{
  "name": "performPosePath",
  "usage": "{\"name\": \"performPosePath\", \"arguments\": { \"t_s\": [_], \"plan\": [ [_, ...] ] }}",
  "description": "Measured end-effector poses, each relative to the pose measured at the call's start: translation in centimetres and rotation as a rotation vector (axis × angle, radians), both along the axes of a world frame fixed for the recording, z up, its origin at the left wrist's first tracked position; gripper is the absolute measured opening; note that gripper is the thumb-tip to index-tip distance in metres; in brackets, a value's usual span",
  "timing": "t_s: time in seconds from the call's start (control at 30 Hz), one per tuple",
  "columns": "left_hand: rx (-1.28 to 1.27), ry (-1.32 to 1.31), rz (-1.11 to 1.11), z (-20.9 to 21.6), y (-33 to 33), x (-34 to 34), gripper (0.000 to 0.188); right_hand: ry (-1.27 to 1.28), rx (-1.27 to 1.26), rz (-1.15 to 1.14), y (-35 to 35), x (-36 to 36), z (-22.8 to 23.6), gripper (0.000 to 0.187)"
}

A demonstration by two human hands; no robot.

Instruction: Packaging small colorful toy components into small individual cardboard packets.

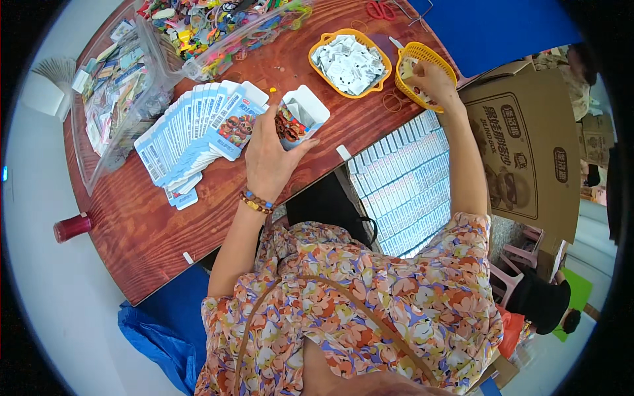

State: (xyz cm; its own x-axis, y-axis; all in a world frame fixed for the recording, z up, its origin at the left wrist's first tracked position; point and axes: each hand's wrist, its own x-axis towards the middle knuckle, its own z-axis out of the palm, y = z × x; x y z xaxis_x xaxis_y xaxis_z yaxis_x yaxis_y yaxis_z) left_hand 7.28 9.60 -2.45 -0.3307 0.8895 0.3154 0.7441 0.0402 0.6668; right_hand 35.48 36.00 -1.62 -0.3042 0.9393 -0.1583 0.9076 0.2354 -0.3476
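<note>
My left hand (269, 150) grips a small blue-and-white cardboard box (294, 125) printed with a colourful picture. The box's top flap stands up, and white packets show inside it. Over at the right, my right hand (430, 82) reaches into a yellow plastic basket (448, 61), its fingers bent together at small pale pieces; what they pinch is hidden. Another yellow basket (314, 41), heaped with small white packets (350, 65), stands just left of it. Beside my left hand lies a fanned stack of flat blue-and-white boxes (188, 132).
Clear bins of small colourful items (205, 30) and flat packets (115, 92) stand at the back left of the wooden table (155, 231). Red scissors (380, 9) lie at the far edge. Below right is a carton packed with small boxes (399, 188), beside a large brown carton (528, 145).
</note>
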Motion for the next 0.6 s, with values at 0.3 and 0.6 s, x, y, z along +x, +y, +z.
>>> {"name": "performPosePath", "arguments": {
  "t_s": [0.3,0.6],
  "plan": [
    [-0.033,0.009,0.033,0.2,-0.8,-1.1,0.083,0.554,-0.16,-0.094,2.2,2.6,-2.4,0.018],
    [0.039,0.061,0.019,0.3,-1.4,-1.0,0.086,0.649,-0.111,-0.062,-0.2,0.8,1.0,0.011]
  ]
}}
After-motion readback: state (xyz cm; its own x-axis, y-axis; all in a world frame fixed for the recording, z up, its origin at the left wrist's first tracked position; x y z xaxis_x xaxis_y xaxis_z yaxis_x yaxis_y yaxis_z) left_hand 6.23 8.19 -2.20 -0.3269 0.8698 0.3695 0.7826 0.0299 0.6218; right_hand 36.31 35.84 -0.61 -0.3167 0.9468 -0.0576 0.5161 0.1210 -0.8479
